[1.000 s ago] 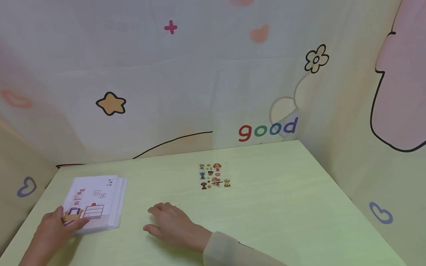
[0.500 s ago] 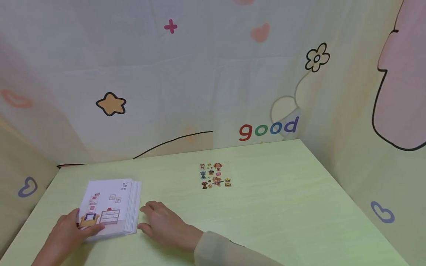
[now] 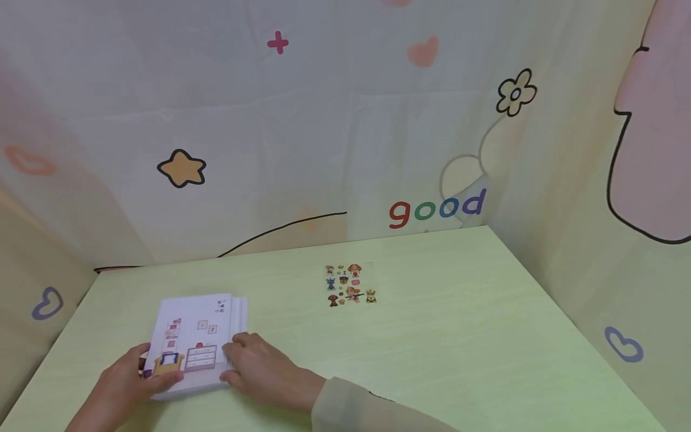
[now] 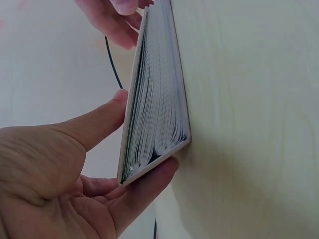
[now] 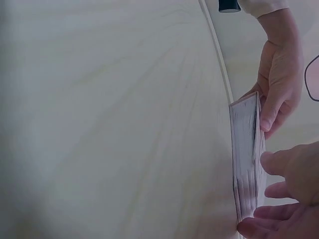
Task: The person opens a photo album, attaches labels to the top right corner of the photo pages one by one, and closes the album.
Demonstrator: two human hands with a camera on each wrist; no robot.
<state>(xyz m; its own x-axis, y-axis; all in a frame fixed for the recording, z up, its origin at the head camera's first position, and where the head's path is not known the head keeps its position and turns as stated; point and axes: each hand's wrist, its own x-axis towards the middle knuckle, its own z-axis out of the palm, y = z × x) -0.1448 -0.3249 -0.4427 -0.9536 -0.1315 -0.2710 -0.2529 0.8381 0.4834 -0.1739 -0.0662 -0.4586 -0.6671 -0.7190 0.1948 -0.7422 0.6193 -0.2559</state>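
A thick book [image 3: 191, 327] with a white cover shows a printed armchair, a chest of drawers and small picture frames. My left hand [image 3: 124, 378] grips its left side, thumb on the cover and fingers round the spine. In the left wrist view, the book [image 4: 154, 94] presents its many page edges, the left hand [image 4: 65, 159] holding the spine end. At the book's right edge is my right hand [image 3: 264, 363], its fingertips touching or overlapping the page side. The right wrist view has the right hand [image 5: 294, 194] with loosely bent fingers beside the book [image 5: 245, 144].
A clear sheet of cartoon dog stickers [image 3: 351, 287] lies on the pale green table [image 3: 442, 336], behind and right of the book. Printed cloth [image 3: 270, 150] walls off the back and both sides.
The left hand has slid the book rightward and slightly toward me. The right hand has moved a little left, and its fingertips have met the book's right edge.
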